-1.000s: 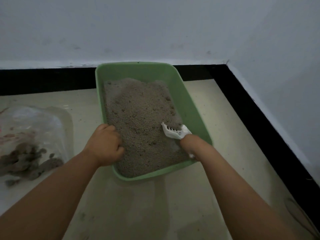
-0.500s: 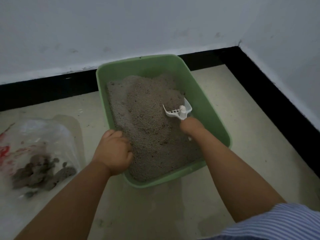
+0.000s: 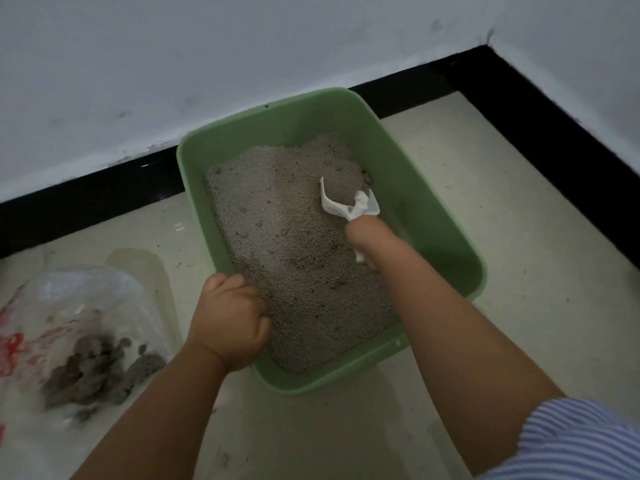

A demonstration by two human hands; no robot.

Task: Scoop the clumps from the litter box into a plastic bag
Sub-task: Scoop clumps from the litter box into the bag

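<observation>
My left hand (image 3: 230, 323) grips near-left rim of green litter box (image 3: 429, 216), steadying it. My right hand (image 3: 369, 242) grips white scoop (image 3: 349, 206), blade dug into litter, far-right side. Plastic bag (image 3: 76, 334) left of box, clumps (image 3: 97, 372) inside, within reach.
</observation>
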